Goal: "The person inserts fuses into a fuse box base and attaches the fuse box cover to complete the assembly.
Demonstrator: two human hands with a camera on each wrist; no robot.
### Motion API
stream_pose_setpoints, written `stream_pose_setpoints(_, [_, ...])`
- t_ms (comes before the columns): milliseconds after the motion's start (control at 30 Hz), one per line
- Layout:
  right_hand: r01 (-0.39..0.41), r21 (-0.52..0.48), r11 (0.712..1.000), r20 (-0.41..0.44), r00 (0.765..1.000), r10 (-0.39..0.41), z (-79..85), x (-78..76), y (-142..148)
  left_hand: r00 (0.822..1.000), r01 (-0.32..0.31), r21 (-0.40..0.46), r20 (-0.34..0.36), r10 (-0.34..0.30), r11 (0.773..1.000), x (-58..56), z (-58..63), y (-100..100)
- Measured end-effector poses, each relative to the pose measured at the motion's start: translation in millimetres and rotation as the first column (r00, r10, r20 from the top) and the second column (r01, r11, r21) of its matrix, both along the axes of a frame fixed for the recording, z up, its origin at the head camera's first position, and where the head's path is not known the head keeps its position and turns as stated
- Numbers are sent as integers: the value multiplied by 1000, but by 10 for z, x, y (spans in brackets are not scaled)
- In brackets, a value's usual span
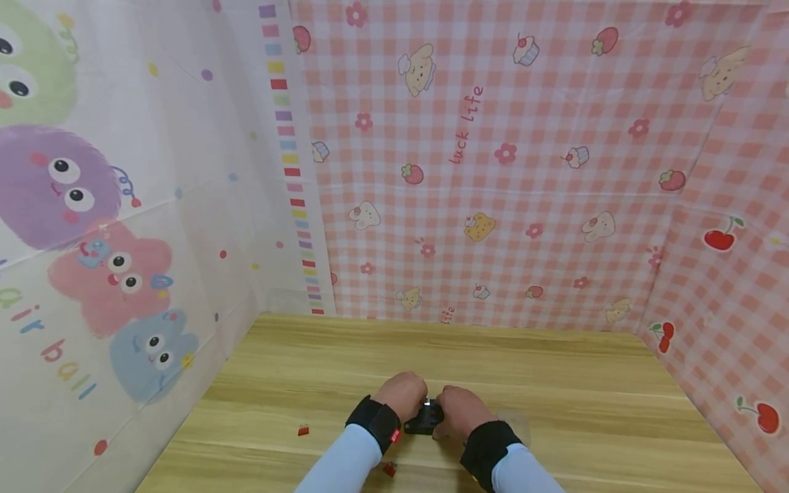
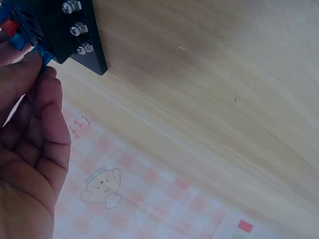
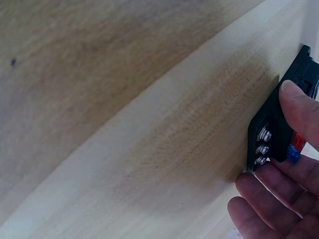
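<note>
A black fuse block (image 1: 422,423) is between the two hands, close over the wooden table. Silver screw terminals (image 2: 78,29) line one side of it, and in the left wrist view a red blade fuse (image 2: 10,27) shows at its top beside blue ones. My left hand (image 1: 401,396) pinches a blue blade fuse (image 2: 44,54) between thumb and fingertips, right at the block's edge. My right hand (image 1: 464,414) grips the block from the other side, thumb (image 3: 299,107) laid over its black body and fingers by the terminals. The blue fuse's lower end is hidden.
Two small red pieces lie on the table: one red piece (image 1: 303,430) at left, another red piece (image 1: 390,469) near the left forearm. Clear plastic (image 1: 516,424) lies beyond the right wrist. Patterned cloth walls (image 1: 493,260) stand behind and at both sides of the table (image 1: 555,363).
</note>
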State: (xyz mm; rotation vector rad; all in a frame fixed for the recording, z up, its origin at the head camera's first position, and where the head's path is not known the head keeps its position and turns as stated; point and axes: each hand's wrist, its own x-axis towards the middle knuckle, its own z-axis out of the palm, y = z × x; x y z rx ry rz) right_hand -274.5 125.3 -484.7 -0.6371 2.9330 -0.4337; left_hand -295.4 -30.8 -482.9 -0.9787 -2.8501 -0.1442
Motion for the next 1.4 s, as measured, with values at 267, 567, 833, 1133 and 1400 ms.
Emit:
stream_pose_setpoints(267, [24, -4, 1000, 39, 999, -24, 17, -4, -10, 999, -8, 16, 42, 7, 1000, 1, 38, -19])
stream_pose_setpoints(567, [30, -7, 1000, 62, 998, -30, 28, -12, -17, 997, 50, 28, 60, -52, 998, -38, 22, -66])
stream_pose_setpoints(833, [32, -13, 999, 55, 998, -31, 30, -4, -14, 996, 32, -1, 82, -32, 999, 17, 127, -41])
stream_pose_setpoints(1133, [29, -3, 1000, 58, 998, -29, 38, -6, -8, 995, 25, 8, 96, -25, 1000, -20, 62, -47])
stream_pose_setpoints(1400, [23, 10, 1000, 55, 998, -24, 17, -19, -7, 994, 22, 14, 108, -23, 1000, -8, 57, -43])
